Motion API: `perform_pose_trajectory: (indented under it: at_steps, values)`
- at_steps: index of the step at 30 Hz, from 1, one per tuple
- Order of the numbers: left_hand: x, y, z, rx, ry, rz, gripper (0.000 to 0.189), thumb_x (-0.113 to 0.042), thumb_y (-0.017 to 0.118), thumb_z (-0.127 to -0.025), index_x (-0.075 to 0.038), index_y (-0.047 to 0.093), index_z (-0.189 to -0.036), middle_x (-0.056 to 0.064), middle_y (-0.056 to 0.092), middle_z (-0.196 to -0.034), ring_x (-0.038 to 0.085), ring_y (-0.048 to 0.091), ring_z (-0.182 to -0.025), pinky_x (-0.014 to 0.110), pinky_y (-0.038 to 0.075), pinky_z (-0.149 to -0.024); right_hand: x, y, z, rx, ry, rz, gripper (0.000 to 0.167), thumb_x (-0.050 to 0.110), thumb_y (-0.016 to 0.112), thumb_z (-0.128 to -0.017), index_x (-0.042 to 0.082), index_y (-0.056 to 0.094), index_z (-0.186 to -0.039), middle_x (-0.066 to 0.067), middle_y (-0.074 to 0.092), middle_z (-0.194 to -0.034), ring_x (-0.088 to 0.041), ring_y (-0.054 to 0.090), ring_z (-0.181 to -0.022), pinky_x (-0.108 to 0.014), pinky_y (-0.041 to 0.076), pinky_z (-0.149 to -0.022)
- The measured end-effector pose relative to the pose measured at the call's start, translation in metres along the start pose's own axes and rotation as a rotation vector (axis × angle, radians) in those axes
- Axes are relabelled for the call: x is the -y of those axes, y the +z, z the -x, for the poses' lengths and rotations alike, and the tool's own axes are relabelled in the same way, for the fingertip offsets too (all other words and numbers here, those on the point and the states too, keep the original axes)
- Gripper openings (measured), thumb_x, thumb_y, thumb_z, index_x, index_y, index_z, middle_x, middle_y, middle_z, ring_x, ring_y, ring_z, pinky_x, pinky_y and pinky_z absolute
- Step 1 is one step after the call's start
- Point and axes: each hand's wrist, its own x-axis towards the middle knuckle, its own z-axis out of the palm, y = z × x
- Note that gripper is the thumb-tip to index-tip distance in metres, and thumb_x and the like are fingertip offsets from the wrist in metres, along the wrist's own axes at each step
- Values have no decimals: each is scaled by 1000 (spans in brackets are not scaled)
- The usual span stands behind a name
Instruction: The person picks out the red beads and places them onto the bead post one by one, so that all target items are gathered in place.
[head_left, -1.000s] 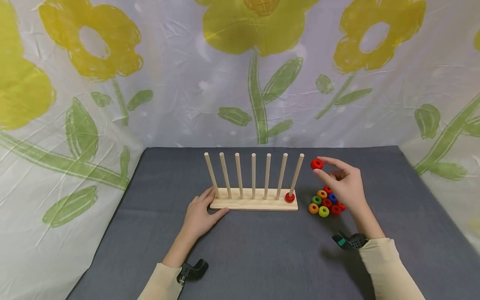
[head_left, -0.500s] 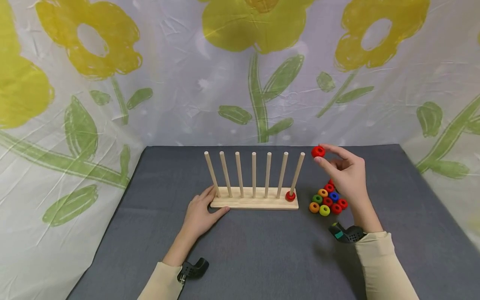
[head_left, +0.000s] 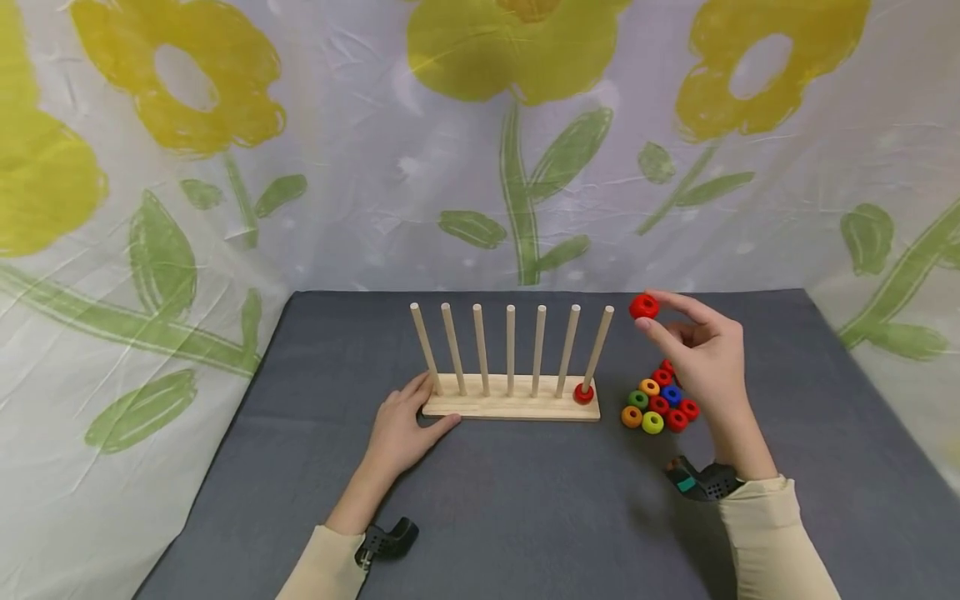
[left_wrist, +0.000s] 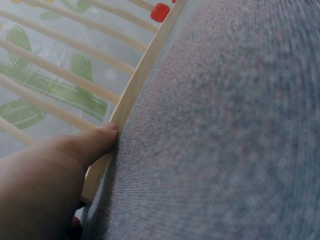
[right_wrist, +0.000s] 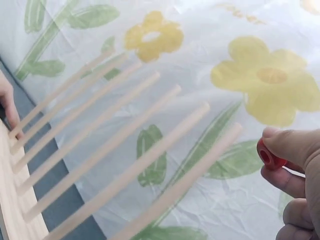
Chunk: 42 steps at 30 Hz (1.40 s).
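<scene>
My right hand pinches a red bead with a hole through it between thumb and fingertips. It is raised just right of the tip of the rightmost peg, apart from it. In the right wrist view the bead shows its hole toward the pegs. A wooden peg rack with several upright pegs stands in the middle of the table. One red bead sits at the foot of its rightmost peg. My left hand grips the rack's left end, thumb along the front edge and fingers at the far side.
Right of the rack, below my right hand, lies a cluster of loose beads in red, orange, green, blue and yellow, with a yellow bead at its front. A dark grey cloth covers the table. A flowered sheet hangs behind.
My right hand has lifted the red bead higher, to about peg-tip height, then drifted slightly right. My left hand still grips the rack's left end.
</scene>
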Motion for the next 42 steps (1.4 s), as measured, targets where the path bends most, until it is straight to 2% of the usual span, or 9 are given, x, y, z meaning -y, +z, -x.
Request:
perform_pose_trajectory:
  at_steps: [12,23,31,38,42]
  values:
    - [-1,0,0,-1,-3,9,85,-52,76,-88,-3,49,-151,16,45,-154,40,53,-117,57,41,-96,17,13,2,45,-53,-4,36,-10,74,-88,-4,71,-123,-4,32,-50,-13,27,-42,-28,25,-39]
    - [-2,1,0,5,0,7,85,-53,76,-88,-4,48,-151,16,44,-154,40,53,-118,57,41,-96,16,18,2,48,-91,-33,36,-11,74,-87,-4,71,-123,-1,30,-49,-12,25,-42,-28,22,-39]
    - [1,1,1,-1,-2,-1,86,-53,76,-88,-4,47,-152,17,44,-154,42,52,-121,59,40,-98,17,23,0,41,-97,-46,36,-11,75,-87,-5,70,-122,-3,34,-49,-12,27,-42,-28,22,-38]
    - [1,3,0,1,-4,-1,85,-53,76,-88,-4,48,-152,16,45,-154,42,52,-121,59,40,-98,17,25,-2,26,-101,1,36,-12,75,-87,-7,70,-122,-6,35,-51,-12,28,-42,-27,23,-40]
    - [1,2,-1,1,-2,-1,85,-54,75,-89,-5,48,-152,16,45,-153,42,52,-122,59,40,-98,18,27,-3,30,-124,59,37,-13,76,-85,-7,71,-120,-6,40,-60,-11,29,-43,-27,23,-42]
